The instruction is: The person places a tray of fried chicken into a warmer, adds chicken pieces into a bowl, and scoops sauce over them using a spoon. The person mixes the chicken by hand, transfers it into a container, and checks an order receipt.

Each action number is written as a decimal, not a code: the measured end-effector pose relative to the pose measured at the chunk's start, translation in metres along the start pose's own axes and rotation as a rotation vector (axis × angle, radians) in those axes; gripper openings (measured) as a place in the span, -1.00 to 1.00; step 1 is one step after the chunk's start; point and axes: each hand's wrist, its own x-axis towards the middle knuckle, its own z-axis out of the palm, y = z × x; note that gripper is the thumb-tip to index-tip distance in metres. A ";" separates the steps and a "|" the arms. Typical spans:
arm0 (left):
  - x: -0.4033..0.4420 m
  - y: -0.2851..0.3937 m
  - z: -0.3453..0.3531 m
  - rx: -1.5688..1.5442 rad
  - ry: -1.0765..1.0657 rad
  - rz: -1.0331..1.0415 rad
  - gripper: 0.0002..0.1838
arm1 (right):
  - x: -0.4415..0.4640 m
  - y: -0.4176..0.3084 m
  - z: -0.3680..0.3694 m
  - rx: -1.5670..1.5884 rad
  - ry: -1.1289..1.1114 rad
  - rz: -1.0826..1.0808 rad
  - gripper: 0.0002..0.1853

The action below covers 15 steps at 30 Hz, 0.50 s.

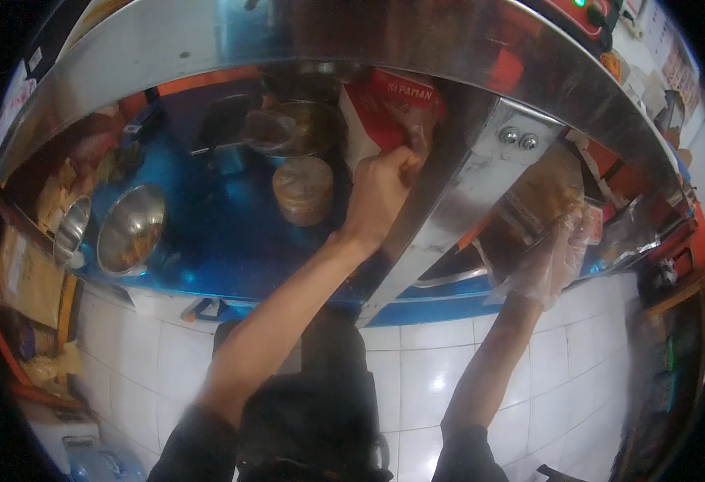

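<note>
Apparently pinching the SI PAMAN bag (376,116) on the counter (216,229) in the curled left hand (379,193) to steady it, while holding the plastic-gloved right hand (556,253) by brown paper (541,189) with grip unclear.

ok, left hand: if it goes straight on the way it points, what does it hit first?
Most likely the red-and-white SI PAMAN package, right by the fingertips of the left hand. Depth is unclear from this one view; they may be touching.
</note>
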 end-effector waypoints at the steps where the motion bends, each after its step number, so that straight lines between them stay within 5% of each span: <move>1: 0.001 0.000 0.001 -0.005 0.006 0.003 -0.77 | 0.003 0.000 -0.004 -0.033 0.009 -0.003 -0.62; 6: 0.005 0.006 0.001 -0.119 0.022 -0.046 -0.79 | 0.012 -0.011 -0.013 -0.264 0.079 -0.032 -0.53; 15: 0.009 -0.005 0.004 -0.110 0.028 -0.091 -0.80 | 0.036 -0.002 -0.045 -0.186 0.113 -0.055 -0.61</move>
